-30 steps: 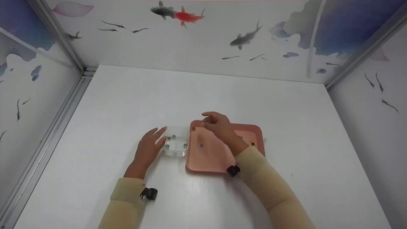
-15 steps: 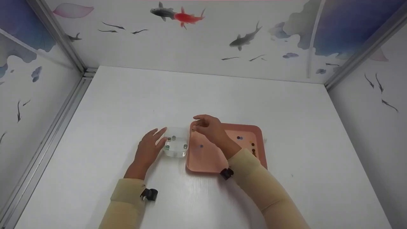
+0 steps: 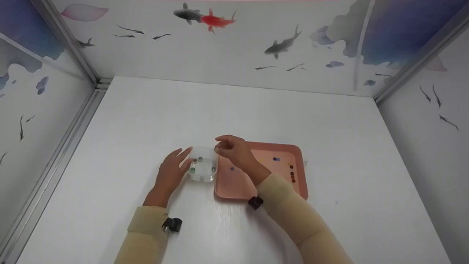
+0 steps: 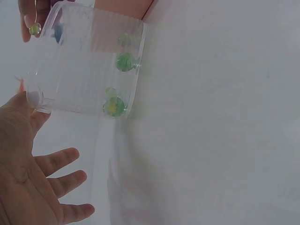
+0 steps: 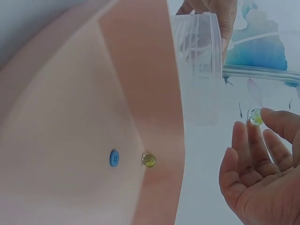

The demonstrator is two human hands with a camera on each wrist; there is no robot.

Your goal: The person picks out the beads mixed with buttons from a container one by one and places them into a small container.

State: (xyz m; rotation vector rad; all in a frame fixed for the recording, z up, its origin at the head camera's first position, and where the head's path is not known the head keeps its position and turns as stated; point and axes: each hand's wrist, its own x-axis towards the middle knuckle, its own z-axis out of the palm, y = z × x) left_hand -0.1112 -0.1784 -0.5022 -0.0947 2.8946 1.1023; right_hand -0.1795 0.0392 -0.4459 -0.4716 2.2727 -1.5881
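Note:
My right hand (image 3: 237, 153) pinches a clear glass marble (image 5: 256, 117) with a yellow-green core between thumb and fingertip, just by the box's right side. A small clear plastic box (image 3: 202, 152) stands left of the tray with several green-tinted marbles (image 4: 125, 62) on its bottom. My left hand (image 3: 170, 170) holds the box's left rim with thumb and index finger; its other fingers stretch free in the left wrist view. On the pink tray (image 3: 238, 189) lie a blue button (image 5: 114, 158) and, seen in the right wrist view, another marble (image 5: 149, 160).
At the tray's right side lie several brown buttons (image 3: 292, 176), a dark blue button (image 3: 274, 159) next to a lighter blue one, and small yellow pieces (image 3: 261, 160). The white table (image 3: 146, 110) is bordered by panels (image 3: 234, 55) printed with fish.
My right hand has come left and slightly nearer from above the tray's far left corner to the box, now with a marble in its fingertips. The left hand has stayed put.

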